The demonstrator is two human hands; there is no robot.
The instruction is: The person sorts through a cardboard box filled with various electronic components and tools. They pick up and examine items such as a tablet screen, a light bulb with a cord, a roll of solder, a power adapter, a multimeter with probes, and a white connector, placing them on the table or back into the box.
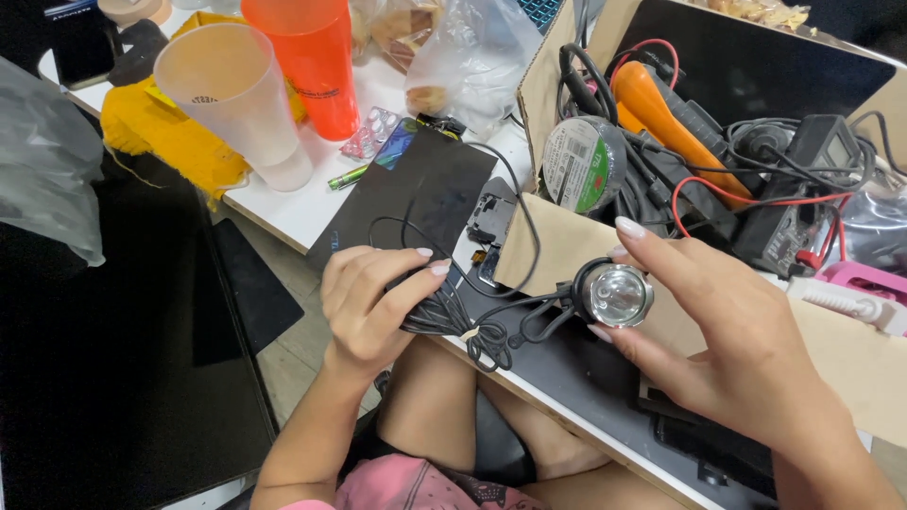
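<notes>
The person is sitting at the edge of a crowded desk [312,203], knees tucked under it, holding a small round lamp [616,294] up in front of the chest. The right hand [718,331] is pinching the lamp's black rim between thumb below and fingertips [631,229] above, so its grip is closed on the lamp and the shiny reflector is facing upward toward the eyes, as if being turned for a look. The left hand [368,302] is wrapped around a bundle of thin black cable [444,316], its grip closed on the coil; that seems to be keeping the slack gathered so it is not hanging down over the lap. A loose loop is arching from the bundle up over a flat black sheet [416,189] and back toward the lamp, so the two hands are joined by the one lead.

Just behind the lamp, an open cardboard box [557,241] is standing on the desk, stuffed with a roll of grey tape [584,165], an orange-handled tool [661,113] and tangled red and black wires. Farther left, a clear plastic cup [236,99] and an orange cup [316,61] are standing upright beside a yellow cloth [156,132], well apart from both hands
</notes>
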